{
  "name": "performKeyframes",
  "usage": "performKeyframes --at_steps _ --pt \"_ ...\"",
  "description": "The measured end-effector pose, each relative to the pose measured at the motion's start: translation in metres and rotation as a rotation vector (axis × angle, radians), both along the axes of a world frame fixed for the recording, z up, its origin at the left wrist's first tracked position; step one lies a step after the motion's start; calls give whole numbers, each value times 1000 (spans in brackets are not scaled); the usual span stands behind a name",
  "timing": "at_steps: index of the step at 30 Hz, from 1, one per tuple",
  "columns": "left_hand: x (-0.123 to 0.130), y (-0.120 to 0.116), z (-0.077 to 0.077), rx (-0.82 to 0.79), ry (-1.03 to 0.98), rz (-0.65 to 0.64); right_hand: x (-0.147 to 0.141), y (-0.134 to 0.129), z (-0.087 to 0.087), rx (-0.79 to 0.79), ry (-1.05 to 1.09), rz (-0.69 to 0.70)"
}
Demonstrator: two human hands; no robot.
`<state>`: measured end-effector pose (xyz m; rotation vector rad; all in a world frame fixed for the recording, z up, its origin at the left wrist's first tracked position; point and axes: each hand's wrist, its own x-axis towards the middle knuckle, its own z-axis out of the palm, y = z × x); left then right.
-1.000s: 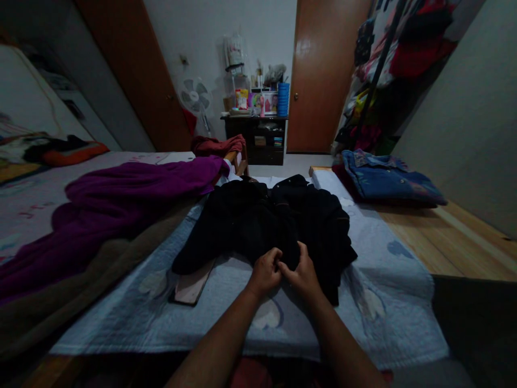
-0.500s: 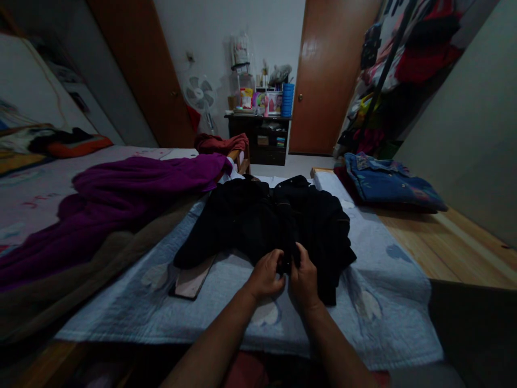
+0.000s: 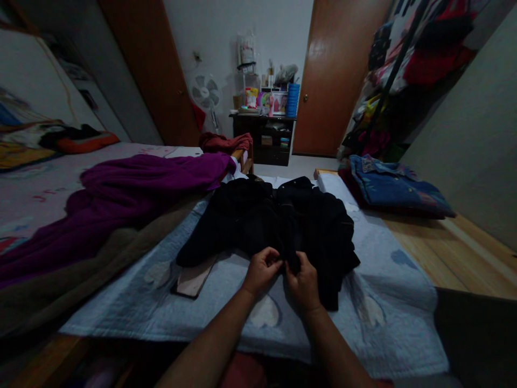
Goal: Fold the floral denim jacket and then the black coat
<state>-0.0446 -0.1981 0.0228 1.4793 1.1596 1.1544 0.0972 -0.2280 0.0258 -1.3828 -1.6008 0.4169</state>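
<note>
head view, forward (and down)

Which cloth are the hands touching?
The black garment on the pale sheet: the left hand and right hand touch its near edge. The folded denim and purple cloth lie away from them.

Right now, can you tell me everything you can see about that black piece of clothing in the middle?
The black garment looks like thick cloth, spread out but rumpled on the pale blue cover. A sleeve-like part slants out to the left, overlapping a flat pinkish thing. Small pale dots, maybe snaps, show near its far edge. The right hand pinches its near edge around the middle; beside it are the fingertips of the left hand. Finer details are too dark to tell.
</note>
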Motion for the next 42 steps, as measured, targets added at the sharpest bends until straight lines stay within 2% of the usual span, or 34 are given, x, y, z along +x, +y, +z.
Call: performKeyframes --at_steps 3,5,7,10,15,19,21,24,29,37,42 --pt "1 -1 2 39 59 -6 -1 1 1 102 4 -74" --pt "1 -2 2 65 108 -5 -2 0 4 215 -89 -140" --pt "1 -2 2 74 133 -4 -1 -1 7 261 -224 -164" --pt "0 -1 2 77 138 -15 0 -3 11 195 -369 -166" --pt "0 0 0 84 127 -9 4 0 13 69 -463 -237" --pt "-1 -1 -1 99 136 33 6 4 16 -14 -558 -188" --pt "-1 -1 -1 106 149 42 6 3 18 -29 -542 -153" --pt "-1 -1 0 116 165 40 4 1 19 32 -492 -122" --pt "-1 -2 1 106 122 54 0 -3 11 61 -532 1" --pt "-2 0 -4 93 77 73 2 1 0 145 -356 -52" --pt "-4 -3 2 203 143 61 2 -3 2 243 -279 -72"
